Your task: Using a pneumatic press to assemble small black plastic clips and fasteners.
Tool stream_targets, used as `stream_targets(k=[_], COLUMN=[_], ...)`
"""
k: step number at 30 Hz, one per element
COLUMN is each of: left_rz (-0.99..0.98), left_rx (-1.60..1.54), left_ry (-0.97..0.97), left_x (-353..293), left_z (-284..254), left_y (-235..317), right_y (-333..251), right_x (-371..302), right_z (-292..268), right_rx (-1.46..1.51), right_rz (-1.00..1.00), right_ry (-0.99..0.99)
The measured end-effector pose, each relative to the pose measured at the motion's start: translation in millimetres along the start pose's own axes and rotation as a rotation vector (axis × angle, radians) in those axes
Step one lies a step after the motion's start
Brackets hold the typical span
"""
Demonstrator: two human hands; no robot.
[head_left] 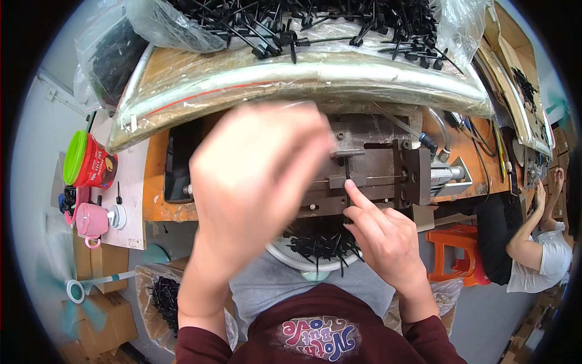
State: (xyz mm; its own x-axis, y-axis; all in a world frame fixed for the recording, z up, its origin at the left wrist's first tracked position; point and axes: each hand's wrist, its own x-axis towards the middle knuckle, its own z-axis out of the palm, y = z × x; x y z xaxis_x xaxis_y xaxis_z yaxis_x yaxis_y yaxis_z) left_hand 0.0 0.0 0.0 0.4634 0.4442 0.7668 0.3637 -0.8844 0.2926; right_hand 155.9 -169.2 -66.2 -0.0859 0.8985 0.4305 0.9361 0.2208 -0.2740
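Note:
My left hand (251, 173) is raised over the left part of the metal fixture (379, 194). Motion smears its fingers, so what they hold, if anything, cannot be made out. A thin black plastic part (348, 165) sits in the fixture's central slot. With its index finger stretched out, my right hand (385, 242) touches the near end of that part; its other fingers are loosely curled. Just below the fixture, close to my lap, a white-rimmed basket (315, 265) holds many black stemmed parts (327, 246).
Behind the fixture stands a plastic-wrapped tray (291, 82) heaped with black parts (291, 36). An air cylinder (448, 174) with hoses is at right. Left are a red tub (103, 161) and pink cup (92, 219). An orange stool (454, 249) and another person (539, 255) are right.

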Motion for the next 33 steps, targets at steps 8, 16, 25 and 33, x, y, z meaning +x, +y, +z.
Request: stream_targets(k=[8,16,25,33], left_rz=[0.051,-0.05,-0.035,-0.117], left_rx=[0.326,-0.091,-0.327,-0.435], left_ry=[-0.048,0.017,-0.111,-0.327], left_x=[71,66,-9,-72], left_z=[37,17,-17,-1], left_y=[-70,-32,41,60], right_y=[-4,10,141,144], right_x=[4,20,141,202], right_z=[-6,-33,-112,-94], right_rx=[-0.015,0.11,-0.8,-0.734], right_rz=[0.0,-0.02,-0.266,-0.134], right_ry=[-0.021,0.06,0.29,-0.327])
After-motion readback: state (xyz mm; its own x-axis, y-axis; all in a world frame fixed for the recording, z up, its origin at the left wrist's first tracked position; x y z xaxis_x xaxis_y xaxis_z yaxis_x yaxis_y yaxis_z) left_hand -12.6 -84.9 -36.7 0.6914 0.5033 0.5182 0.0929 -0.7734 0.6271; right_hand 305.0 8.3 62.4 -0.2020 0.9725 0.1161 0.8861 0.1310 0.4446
